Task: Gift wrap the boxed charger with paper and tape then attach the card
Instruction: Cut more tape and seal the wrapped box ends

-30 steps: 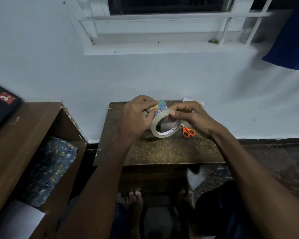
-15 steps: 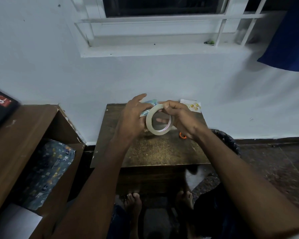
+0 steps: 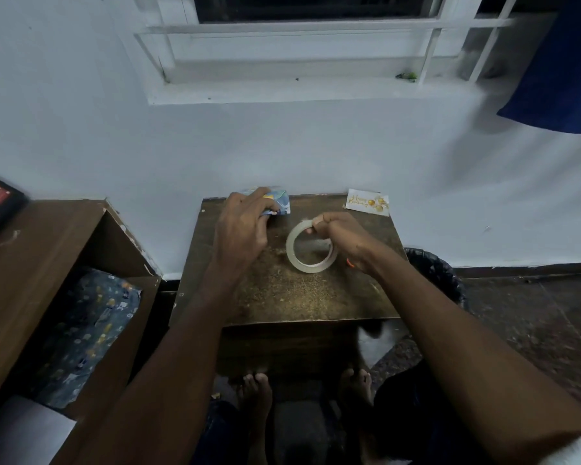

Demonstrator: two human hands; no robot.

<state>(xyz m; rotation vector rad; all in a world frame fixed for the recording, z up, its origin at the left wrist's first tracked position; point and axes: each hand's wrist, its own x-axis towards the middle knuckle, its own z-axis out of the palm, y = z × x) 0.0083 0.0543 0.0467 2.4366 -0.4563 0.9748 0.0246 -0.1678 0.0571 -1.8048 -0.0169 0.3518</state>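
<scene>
We find the small box wrapped in pale blue patterned paper (image 3: 277, 204) at the far left of the dark brown wooden table (image 3: 292, 297), close to the wall. The left hand (image 3: 240, 229) lies over it, fingers curled round its near side and holding it down. The right hand (image 3: 337, 229) pinches the upper rim of the clear ring of adhesive tape (image 3: 311, 247), which stands tilted on the table just right of the box and apart from it.

We judge the wrapped box light and rigid, its glossy paper likely slippery, so it is best held by pressing flat across opposite faces rather than by a corner fold. The tape ring is stiff and light; the rim pinch suits it, though finding the free end (not visible to us) may take a fingernail.

The white greeting card with gold lettering and balloons (image 3: 367, 202) lies flat at the far right corner, well apart from both hands and not yet attached.

Regarding containers, the open brown wooden cabinet (image 3: 41, 263) at left holds a dark sheet of patterned wrapping paper (image 3: 88, 330) with something white below it. A black bin (image 3: 440, 276) stands right of the table; its contents cannot be seen.
</scene>
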